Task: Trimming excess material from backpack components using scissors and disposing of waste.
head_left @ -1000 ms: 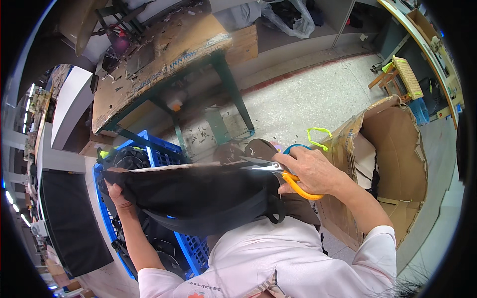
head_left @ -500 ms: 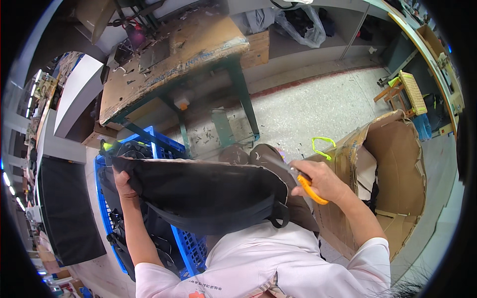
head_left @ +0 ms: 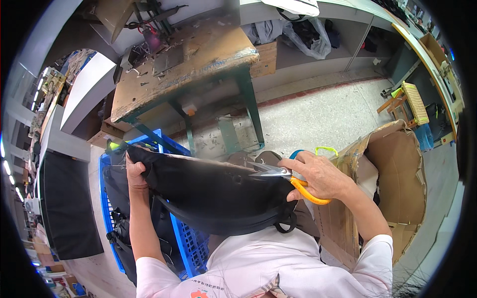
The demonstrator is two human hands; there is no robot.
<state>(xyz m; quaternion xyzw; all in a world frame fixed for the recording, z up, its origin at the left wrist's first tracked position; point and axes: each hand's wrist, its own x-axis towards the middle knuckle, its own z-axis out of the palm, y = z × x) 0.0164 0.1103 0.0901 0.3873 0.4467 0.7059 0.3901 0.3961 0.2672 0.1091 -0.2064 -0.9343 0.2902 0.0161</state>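
Note:
A black fabric bag (head_left: 218, 201) stretches across my lap, a pale raw strip running along its upper edge and a strap loop hanging at its lower right. My left hand (head_left: 135, 171) is closed on the bag's upper left corner. In my right hand (head_left: 320, 174) is a pair of scissors (head_left: 272, 171) with orange-yellow handles. Their blades are parted and point left, over the bag close to its pale edge. Whether they touch the fabric, I cannot tell. My right fingers hide part of the handles.
A blue plastic crate (head_left: 191, 248) with black bags stands at my left. To my right is an open cardboard box (head_left: 397, 174) with a lime-green loop (head_left: 326, 150) near its rim. A worn wooden table (head_left: 198, 62) stands ahead, a small stool (head_left: 412, 104) far right.
The scissors have moved left over the bag, their blades now plainly parted. The bag and my left hand have shifted slightly right in the picture, and the bag's face has tilted.

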